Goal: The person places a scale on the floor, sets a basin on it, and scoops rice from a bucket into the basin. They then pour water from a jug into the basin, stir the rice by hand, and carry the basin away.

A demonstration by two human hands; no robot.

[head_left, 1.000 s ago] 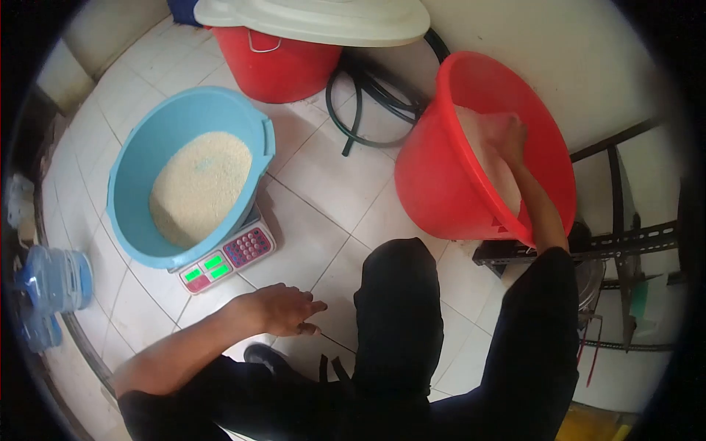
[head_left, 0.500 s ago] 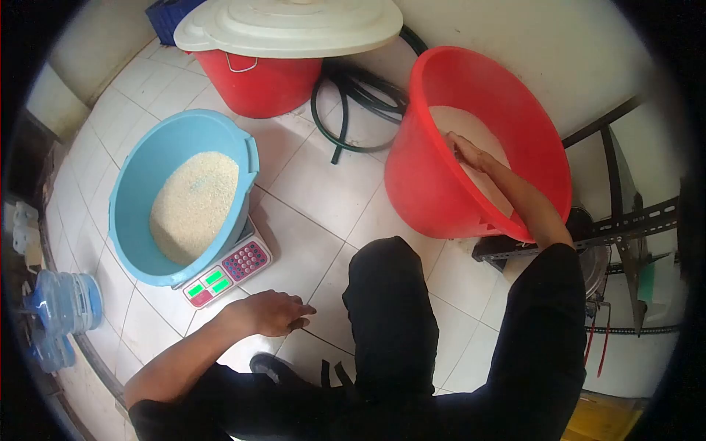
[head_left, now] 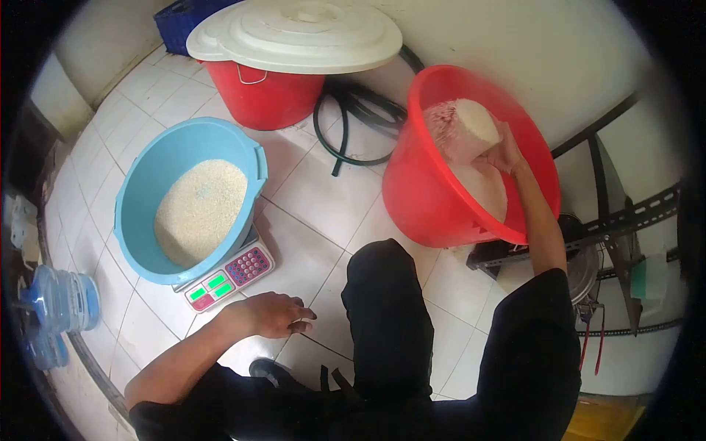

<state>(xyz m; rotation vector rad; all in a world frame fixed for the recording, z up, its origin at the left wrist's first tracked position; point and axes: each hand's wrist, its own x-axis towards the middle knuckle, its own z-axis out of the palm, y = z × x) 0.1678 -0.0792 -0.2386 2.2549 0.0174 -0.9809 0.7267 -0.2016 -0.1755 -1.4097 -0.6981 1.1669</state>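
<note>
Inside the red tub (head_left: 419,198) at the right, my right hand (head_left: 505,151) grips a scoop (head_left: 465,143) heaped with pale grains. More pale grain (head_left: 482,192) lies in the tub below it, and some grains are falling or blurred beside the scoop. My left hand (head_left: 279,314) hangs above the floor with its fingers apart and holds nothing. It is near a scale (head_left: 237,277) with green lit displays. A blue basin (head_left: 136,235) holding whitish grain (head_left: 202,209) rests on the scale.
Behind stands a red bucket (head_left: 268,95) under a white lid (head_left: 309,37), beside a coiled dark hose (head_left: 353,110). A blue crate (head_left: 184,26) is at the back left, water bottles (head_left: 66,301) at the left. A metal rack (head_left: 625,228) stands on the right.
My right hand has come up within the red tub, and a full scoop now shows in it. The view has shifted slightly. My left hand has stayed about where it was.
</note>
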